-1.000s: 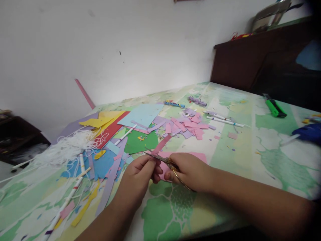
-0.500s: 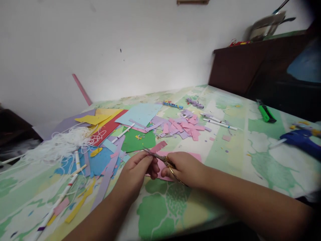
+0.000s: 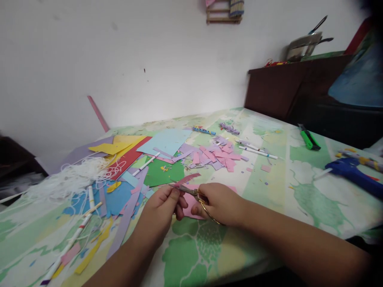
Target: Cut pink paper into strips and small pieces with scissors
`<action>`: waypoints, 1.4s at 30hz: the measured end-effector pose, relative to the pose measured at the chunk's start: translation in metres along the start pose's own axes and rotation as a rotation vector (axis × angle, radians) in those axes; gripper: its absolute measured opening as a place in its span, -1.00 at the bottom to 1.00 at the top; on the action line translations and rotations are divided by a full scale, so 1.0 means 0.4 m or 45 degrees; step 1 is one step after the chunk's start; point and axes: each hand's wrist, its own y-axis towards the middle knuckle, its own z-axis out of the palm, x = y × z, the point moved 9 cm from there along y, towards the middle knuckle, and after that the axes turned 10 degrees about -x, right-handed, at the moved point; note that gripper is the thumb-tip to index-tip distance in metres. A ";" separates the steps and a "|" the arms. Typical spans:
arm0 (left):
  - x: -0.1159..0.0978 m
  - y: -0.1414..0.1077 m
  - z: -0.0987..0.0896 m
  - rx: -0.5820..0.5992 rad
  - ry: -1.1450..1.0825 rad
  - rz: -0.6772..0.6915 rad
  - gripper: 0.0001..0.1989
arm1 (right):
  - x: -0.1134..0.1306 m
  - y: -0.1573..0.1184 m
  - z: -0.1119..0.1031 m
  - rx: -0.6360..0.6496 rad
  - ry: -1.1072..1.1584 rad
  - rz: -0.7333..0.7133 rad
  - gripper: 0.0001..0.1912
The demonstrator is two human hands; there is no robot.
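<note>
Gold-handled scissors (image 3: pixel 194 193) in right hand (image 3: pixel 223 203)

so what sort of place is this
Probably a room at home, with a table used for paper crafts: scissors in the right hand, cut paper strewn about, and what looks like a glue gun on the right.

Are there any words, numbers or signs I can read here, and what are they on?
None can be read.
Scissors: no lettering I can make out.
White markers, green cutter, blue glue gun: any print there is too small or blurred to read.
</note>
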 end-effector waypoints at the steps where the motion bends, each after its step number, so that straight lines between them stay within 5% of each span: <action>1: -0.001 -0.001 0.000 -0.002 -0.030 -0.005 -0.75 | 0.000 0.000 -0.002 -0.003 -0.003 0.006 -0.68; 9: 0.008 -0.002 0.006 -0.002 -0.130 -0.047 -0.80 | -0.003 0.002 0.011 0.030 -0.023 -0.020 -0.69; 21: 0.004 -0.008 0.008 0.010 0.130 0.013 -0.78 | 0.004 0.002 0.013 0.042 0.007 -0.046 -0.68; 42: -0.020 -0.006 0.018 0.048 0.002 0.045 -0.76 | 0.016 0.004 0.009 0.036 0.068 -0.100 -0.58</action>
